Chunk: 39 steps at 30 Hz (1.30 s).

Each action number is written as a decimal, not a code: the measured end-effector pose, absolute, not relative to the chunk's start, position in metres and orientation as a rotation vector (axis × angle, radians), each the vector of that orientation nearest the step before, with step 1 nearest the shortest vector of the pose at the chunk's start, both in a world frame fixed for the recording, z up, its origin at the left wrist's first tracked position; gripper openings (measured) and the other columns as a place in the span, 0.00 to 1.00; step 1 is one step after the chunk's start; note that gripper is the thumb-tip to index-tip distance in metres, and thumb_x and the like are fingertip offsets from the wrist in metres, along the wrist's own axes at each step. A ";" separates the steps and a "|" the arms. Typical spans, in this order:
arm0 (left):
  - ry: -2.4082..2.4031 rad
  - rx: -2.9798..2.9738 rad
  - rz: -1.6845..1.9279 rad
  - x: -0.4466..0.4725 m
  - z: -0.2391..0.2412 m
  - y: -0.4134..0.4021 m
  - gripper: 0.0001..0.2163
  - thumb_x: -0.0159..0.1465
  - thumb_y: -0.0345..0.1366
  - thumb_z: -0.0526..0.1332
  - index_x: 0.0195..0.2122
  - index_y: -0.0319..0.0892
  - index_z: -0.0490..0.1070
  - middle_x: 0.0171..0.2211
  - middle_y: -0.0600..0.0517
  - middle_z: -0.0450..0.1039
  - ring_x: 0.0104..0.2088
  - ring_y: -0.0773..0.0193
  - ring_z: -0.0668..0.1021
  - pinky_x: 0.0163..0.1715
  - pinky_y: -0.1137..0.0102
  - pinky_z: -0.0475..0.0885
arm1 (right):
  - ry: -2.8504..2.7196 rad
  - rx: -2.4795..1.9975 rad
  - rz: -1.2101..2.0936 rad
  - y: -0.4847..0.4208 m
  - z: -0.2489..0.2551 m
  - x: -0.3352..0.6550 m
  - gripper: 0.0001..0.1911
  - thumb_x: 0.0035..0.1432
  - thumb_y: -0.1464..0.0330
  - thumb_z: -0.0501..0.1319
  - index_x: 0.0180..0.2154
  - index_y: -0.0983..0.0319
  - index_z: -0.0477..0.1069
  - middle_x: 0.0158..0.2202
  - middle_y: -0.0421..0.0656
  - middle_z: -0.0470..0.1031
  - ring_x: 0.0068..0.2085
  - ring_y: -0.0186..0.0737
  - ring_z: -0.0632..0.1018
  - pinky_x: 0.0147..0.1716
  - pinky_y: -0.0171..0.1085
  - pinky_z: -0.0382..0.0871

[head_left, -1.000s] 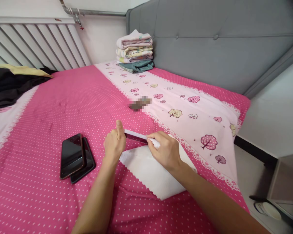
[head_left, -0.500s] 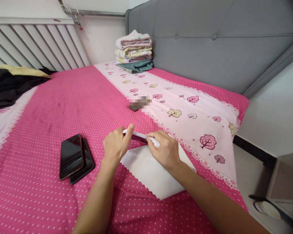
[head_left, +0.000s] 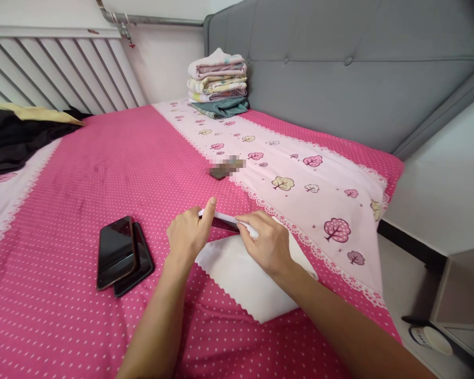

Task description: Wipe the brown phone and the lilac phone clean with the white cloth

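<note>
My left hand (head_left: 187, 234) is closed round the left end of a thin phone (head_left: 226, 223) with a pale edge and a dark face, its thumb pointing up. At the phone's right end, my right hand (head_left: 266, 242) pinches a bit of white cloth (head_left: 252, 230) against the edge. Beneath both hands a cream cloth (head_left: 253, 284) with a zigzag border lies spread on the bed; whether the pinched bit belongs to it is hidden. To the left, a black phone (head_left: 116, 250) rests partly on top of another black phone (head_left: 144, 263).
Pink dotted bedding (head_left: 102, 158) covers the bed. Ahead lies a small blurred-out object (head_left: 221, 169). Folded cloths (head_left: 217, 79) are stacked by the grey headboard (head_left: 339, 89). Dark clothing (head_left: 19, 137) lies at the left, near a radiator (head_left: 63, 73). A white tub (head_left: 430, 339) sits low at the right.
My hands keep the same hold, with only a very slight shift of the phone and my right fingers. Nothing else has visibly moved.
</note>
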<state>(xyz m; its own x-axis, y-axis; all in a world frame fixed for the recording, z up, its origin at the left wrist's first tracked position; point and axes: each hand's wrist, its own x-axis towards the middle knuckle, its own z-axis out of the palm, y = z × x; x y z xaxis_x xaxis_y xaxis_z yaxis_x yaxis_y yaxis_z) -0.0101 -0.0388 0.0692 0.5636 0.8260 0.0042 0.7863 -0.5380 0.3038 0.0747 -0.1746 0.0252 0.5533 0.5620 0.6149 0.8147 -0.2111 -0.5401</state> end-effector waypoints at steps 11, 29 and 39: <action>1.375 2.439 0.166 -0.012 0.067 -0.031 0.37 0.58 0.64 0.29 0.22 0.42 0.67 0.30 0.38 0.74 0.37 0.40 0.76 0.34 0.58 0.65 | -1.043 -2.069 -0.396 -0.175 0.023 0.075 0.08 0.55 0.72 0.58 0.33 0.58 0.75 0.33 0.37 0.78 0.33 0.35 0.77 0.29 0.32 0.64; 1.375 2.501 0.154 -0.012 0.072 -0.037 0.39 0.58 0.65 0.29 0.23 0.42 0.70 0.29 0.37 0.75 0.36 0.39 0.76 0.33 0.58 0.67 | -1.120 -2.000 -0.389 -0.177 0.024 0.078 0.07 0.56 0.72 0.58 0.33 0.58 0.75 0.32 0.39 0.78 0.33 0.34 0.77 0.32 0.31 0.66; 1.369 2.506 0.143 -0.011 0.072 -0.037 0.39 0.58 0.65 0.29 0.24 0.41 0.70 0.31 0.36 0.75 0.37 0.39 0.76 0.33 0.58 0.66 | -1.133 -1.965 -0.387 -0.176 0.025 0.077 0.07 0.56 0.72 0.59 0.34 0.59 0.76 0.32 0.39 0.78 0.34 0.34 0.78 0.34 0.31 0.67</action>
<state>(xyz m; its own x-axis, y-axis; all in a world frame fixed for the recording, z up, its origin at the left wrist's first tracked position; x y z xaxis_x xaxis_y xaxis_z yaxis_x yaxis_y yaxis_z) -0.0112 -0.0373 0.0723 0.5456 0.8367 -0.0479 0.8088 -0.5108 0.2915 0.0773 -0.1759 0.0246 0.5487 0.5754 0.6065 0.8263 -0.2627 -0.4982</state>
